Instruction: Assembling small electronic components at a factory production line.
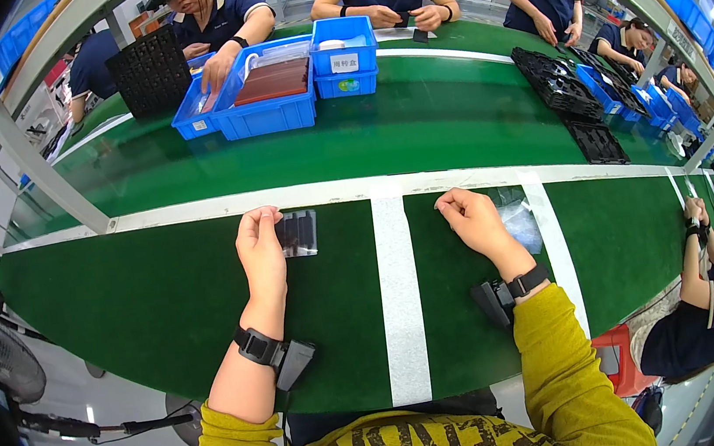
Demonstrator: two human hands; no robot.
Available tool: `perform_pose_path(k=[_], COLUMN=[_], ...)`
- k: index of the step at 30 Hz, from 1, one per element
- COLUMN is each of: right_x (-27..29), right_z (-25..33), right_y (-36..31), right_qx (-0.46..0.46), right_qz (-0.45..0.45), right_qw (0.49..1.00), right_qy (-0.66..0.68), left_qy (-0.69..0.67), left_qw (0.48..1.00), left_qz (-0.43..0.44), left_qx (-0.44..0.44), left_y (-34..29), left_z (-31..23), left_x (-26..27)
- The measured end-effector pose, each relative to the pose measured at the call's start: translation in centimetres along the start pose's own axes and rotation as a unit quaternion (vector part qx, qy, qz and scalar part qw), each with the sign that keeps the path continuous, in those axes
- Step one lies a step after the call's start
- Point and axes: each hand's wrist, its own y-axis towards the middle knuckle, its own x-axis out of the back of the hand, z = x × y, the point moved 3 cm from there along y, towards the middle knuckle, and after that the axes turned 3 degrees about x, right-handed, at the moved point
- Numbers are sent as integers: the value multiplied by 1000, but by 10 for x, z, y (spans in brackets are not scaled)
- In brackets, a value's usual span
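My left hand [261, 247] is closed in a pinch over the green work surface. Beside its fingertips lies a small flat piece with dark strips and a clear edge [299, 234]; whether the fingers grip its corner I cannot tell. To the right, past a white stripe, my right hand [473, 220] is also closed, thumb and fingertips together. What it holds, if anything, is too small to make out. Just right of that hand lies clear plastic film or bags [520, 224], partly across another white stripe.
A pale rail [319, 195] crosses behind my hands. Beyond it, on a green belt, stand blue bins [270, 117], one with reddish-brown pieces, and black trays [557, 84]. Co-workers sit opposite and at right. A metal post [47, 166] rises at left, near a fan [5, 338].
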Motion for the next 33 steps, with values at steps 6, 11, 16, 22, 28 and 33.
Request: perform_pose_path(k=[6,11,16,22,28,33], right_x=[1,1,0,0,0,0], right_z=[3,2,1,0,0,0], right_y=[0,0,0,0,1,0], right_qx=[-1,2,2,12,2,-1], right_qz=[-1,-4,-4,-9,-1,-2], right_qw=[1000,1000,1000,1000,1000,1000], right_qy=[-4,-6,-16,-8,-8,-4], left_qy=[6,0,3,-6,-3,-4], left_qw=[1000,1000,1000,1000,1000,1000], left_qz=[0,-2,-2,1,1,2], left_qx=[-1,-1,3,0,0,5], left_y=[1,0,1,1,0,0], left_z=[0,1,1,2,1,1], left_x=[1,0,0,1,0,-1])
